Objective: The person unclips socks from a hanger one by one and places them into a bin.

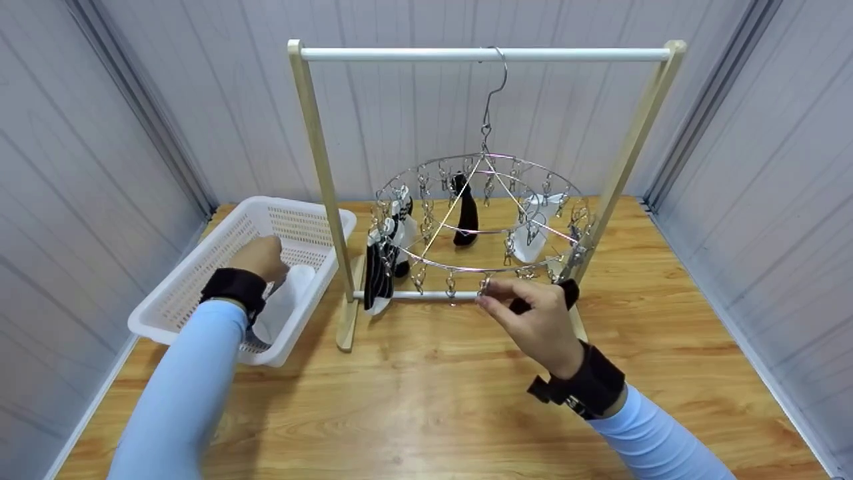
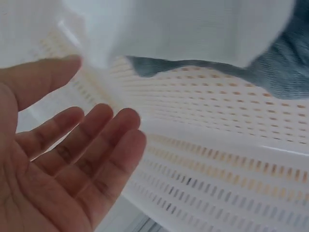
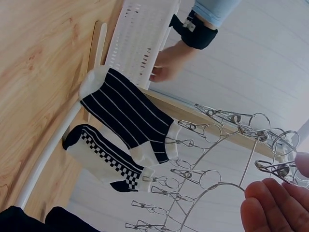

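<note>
My left hand [image 1: 263, 260] reaches into the white plastic basket [image 1: 143, 320], its fingers loosely bent and holding nothing in the left wrist view. Close above that hand [image 2: 72, 154] are a white sock [image 2: 183, 34] and a blue-grey knitted cloth [image 2: 289, 63]. At the front of the round wire hanger [image 1: 353, 269], my right hand [image 1: 540, 323] pinches a metal clip [image 3: 276, 168] between thumb and fingers. Clipped along the hanger's left side are a black striped sock [image 3: 128, 113] and a checkered sock [image 3: 104, 157]. A black sock [image 1: 466, 217] hangs at the back.
A wooden stand with a white top bar [image 1: 400, 55] carries the hanger by its hook [image 1: 496, 87]. A white sock [image 1: 531, 240] hangs on the right side. Several bare clips dangle round the rings. Pale panel walls [image 1: 746, 167] enclose the wooden floor [image 1: 413, 400].
</note>
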Motion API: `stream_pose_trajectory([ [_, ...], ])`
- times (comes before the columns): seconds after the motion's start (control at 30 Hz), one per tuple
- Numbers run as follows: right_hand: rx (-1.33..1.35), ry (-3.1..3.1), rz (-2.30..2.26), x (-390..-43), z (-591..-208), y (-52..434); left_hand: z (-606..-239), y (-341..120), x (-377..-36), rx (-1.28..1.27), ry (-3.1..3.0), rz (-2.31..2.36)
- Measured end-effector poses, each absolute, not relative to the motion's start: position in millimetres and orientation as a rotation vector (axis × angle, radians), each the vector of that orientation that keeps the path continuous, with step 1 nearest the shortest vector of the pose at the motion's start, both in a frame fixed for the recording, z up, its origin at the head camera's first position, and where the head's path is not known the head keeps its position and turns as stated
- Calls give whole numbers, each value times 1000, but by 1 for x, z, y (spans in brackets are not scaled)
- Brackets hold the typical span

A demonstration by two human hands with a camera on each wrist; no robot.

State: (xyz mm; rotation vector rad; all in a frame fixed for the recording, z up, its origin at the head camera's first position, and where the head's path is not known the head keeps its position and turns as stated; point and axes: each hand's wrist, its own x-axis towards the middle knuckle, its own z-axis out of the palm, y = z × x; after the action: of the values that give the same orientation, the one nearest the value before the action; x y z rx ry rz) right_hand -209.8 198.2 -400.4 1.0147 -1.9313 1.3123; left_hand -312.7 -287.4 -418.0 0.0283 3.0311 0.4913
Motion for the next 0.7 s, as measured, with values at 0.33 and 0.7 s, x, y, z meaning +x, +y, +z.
stream_pose_trajectory([
  [0.33,997,-1937,1310,-210,-401,200,-354,-232,-286,97,3230,762],
  [0.7,988,-1934,1332,-210,-401,202,-317,-171,-248,373,3399,1083],
])
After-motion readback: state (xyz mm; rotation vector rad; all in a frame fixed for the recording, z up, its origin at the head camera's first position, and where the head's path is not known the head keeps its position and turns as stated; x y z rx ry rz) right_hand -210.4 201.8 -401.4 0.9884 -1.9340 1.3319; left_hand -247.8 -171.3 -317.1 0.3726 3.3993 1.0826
